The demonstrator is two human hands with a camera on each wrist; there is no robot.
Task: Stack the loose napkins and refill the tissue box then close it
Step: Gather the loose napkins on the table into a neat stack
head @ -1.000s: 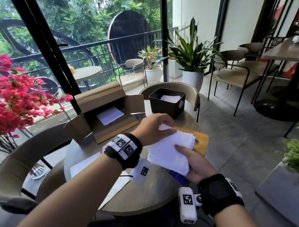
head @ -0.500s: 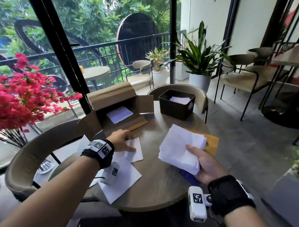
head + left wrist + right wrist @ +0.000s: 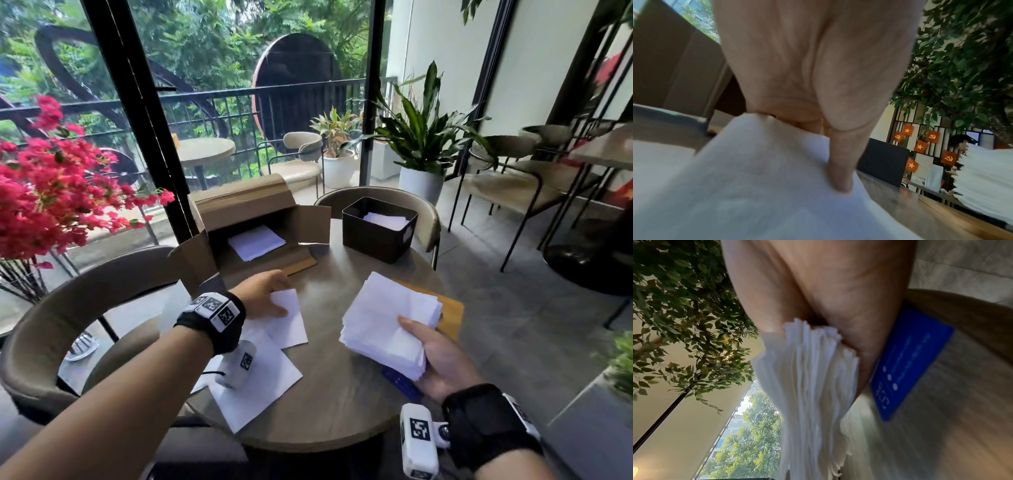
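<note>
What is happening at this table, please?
A person is gathering napkins. The right hand holds a thick stack of napkins above the round table. The left hand pinches a loose napkin lying on the table; more sheets lie beneath it. The black tissue box stands open at the far edge, with some napkins inside.

left hand (image 3: 263,296) hides its fingertips under the napkin (image 3: 291,317); card (image 3: 399,382) mostly hidden under the stack (image 3: 387,318), its print at 3 o'clock too blurry.

bare tabletop (image 3: 342,370) between hands, cardboard box (image 3: 246,219) behind
</note>
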